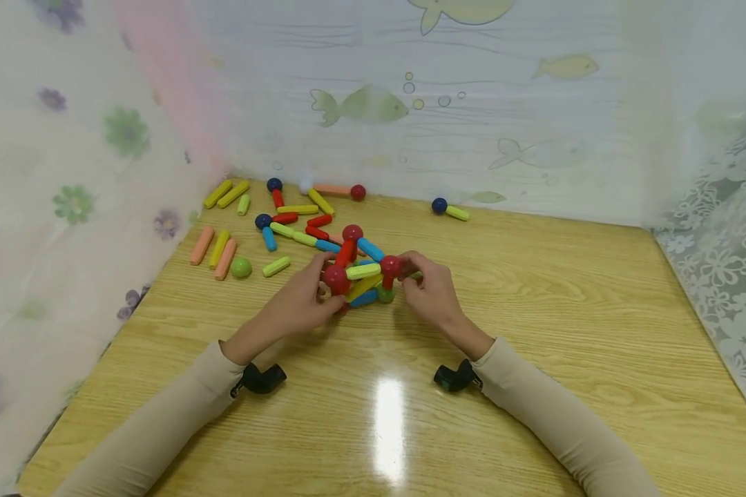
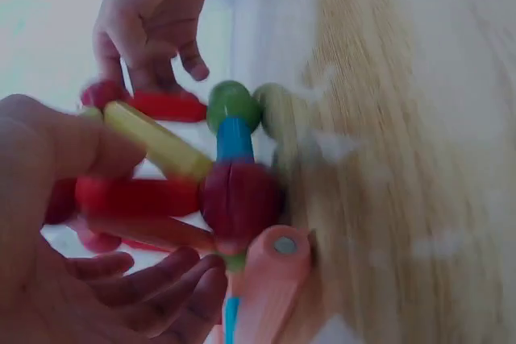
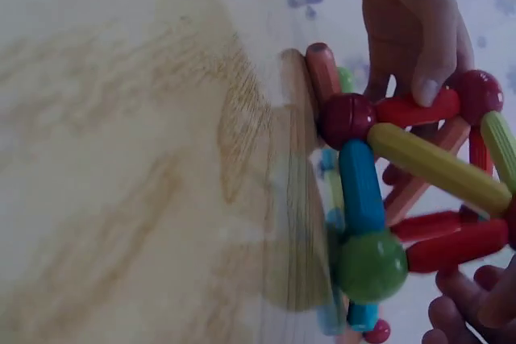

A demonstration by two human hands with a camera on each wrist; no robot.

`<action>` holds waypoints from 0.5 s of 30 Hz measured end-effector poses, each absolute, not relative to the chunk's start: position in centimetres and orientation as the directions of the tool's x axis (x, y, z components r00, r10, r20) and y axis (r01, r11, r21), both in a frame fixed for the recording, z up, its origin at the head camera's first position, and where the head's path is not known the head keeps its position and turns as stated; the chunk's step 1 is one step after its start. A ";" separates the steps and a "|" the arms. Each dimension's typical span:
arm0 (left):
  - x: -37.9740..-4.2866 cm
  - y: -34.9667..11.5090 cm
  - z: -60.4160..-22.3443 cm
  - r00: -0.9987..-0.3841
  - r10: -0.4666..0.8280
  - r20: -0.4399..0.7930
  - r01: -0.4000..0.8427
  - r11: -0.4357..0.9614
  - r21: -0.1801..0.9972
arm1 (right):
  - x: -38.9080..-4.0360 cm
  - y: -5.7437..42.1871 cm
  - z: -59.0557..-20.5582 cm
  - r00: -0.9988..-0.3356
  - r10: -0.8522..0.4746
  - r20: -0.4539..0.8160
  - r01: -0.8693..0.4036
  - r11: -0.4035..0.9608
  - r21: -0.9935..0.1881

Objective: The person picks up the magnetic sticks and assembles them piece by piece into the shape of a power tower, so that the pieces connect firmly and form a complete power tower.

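A frame of magnetic rods and balls stands on the table between my hands. At its top, a lime rod joins two red balls. A yellow rod crosses one side diagonally, above a blue rod and a green ball. My left hand holds the left side, its thumb on an upright red rod and its fingers behind. At the right corner, my right hand pinches around the upper red ball; its fingertips are partly hidden.
Loose rods and balls spread behind and left of the frame, among them a green ball and salmon rods. Farther right lies a dark blue ball with a lime rod. Patterned curtains border the table.
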State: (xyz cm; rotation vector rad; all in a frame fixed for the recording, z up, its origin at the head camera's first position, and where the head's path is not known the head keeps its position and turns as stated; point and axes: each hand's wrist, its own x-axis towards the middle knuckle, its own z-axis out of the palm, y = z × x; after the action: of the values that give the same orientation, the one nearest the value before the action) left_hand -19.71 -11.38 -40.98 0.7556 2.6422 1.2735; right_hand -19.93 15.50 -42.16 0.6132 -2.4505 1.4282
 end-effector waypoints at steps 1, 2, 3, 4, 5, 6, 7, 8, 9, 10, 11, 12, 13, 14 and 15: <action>-19.8 -11.5 -41.0 -0.872 0.476 0.113 0.384 0.524 0.760 | -19.9 15.5 -42.2 -0.882 -0.231 0.411 -0.471 0.432 -0.769; -19.9 -11.6 -41.1 -0.874 0.471 0.120 0.385 0.522 0.761 | -19.8 15.6 -42.1 -0.882 -0.231 0.410 -0.471 0.428 -0.771; -20.0 -11.7 -41.1 -0.876 0.465 0.127 0.385 0.516 0.765 | -19.8 15.6 -42.1 -0.882 -0.235 0.408 -0.471 0.425 -0.773; -20.0 -11.7 -41.2 -0.876 0.462 0.136 0.389 0.512 0.766 | -19.8 15.7 -42.1 -0.882 -0.243 0.405 -0.472 0.418 -0.776; -20.1 -11.8 -41.2 -0.876 0.460 0.146 0.394 0.508 0.766 | -19.9 15.7 -42.2 -0.879 -0.255 0.402 -0.475 0.412 -0.778; -20.2 -11.8 -41.2 -0.877 0.455 0.152 0.396 0.507 0.766 | -19.9 15.8 -42.2 -0.873 -0.272 0.404 -0.484 0.403 -0.776; -20.3 -11.7 -41.1 -0.878 0.452 0.154 0.396 0.508 0.765 | -19.9 15.8 -42.2 -0.865 -0.291 0.408 -0.497 0.392 -0.774; -20.4 -11.7 -41.1 -0.881 0.448 0.149 0.389 0.509 0.768 | -20.0 15.9 -42.3 -0.855 -0.315 0.413 -0.512 0.380 -0.770; -20.5 -11.8 -41.1 -0.883 0.447 0.145 0.387 0.517 0.764 | -20.1 15.9 -42.3 -0.843 -0.337 0.420 -0.528 0.367 -0.766; -20.5 -11.8 -41.0 -0.882 0.449 0.140 0.390 0.531 0.753 | -20.1 15.9 -42.4 -0.831 -0.357 0.426 -0.542 0.355 -0.761; -20.6 -12.0 -41.0 -0.881 0.454 0.132 0.393 0.550 0.737 | -20.1 15.9 -42.4 -0.822 -0.374 0.430 -0.554 0.347 -0.757; -20.6 -12.1 -41.0 -0.882 0.455 0.126 0.401 0.582 0.707 | -20.2 15.9 -42.5 -0.814 -0.386 0.433 -0.562 0.339 -0.754; -20.6 -12.3 -40.9 -0.885 0.449 0.119 0.407 0.626 0.665 | -20.2 15.9 -42.5 -0.811 -0.393 0.433 -0.565 0.337 -0.753; -20.6 -12.5 -40.9 -0.892 0.440 0.106 0.406 0.673 0.618 | -20.2 15.9 -42.5 -0.811 -0.393 0.432 -0.565 0.338 -0.753; -20.5 -12.6 -40.8 -0.899 0.429 0.091 0.401 0.717 0.570 | -20.2 15.9 -42.4 -0.815 -0.388 0.431 -0.561 0.342 -0.753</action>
State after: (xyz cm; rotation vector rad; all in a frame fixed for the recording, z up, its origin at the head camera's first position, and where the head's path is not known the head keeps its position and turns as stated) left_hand -20.51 -12.64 -40.80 0.6932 2.8669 0.9344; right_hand -20.16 15.88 -42.43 0.8679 -2.4254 1.4704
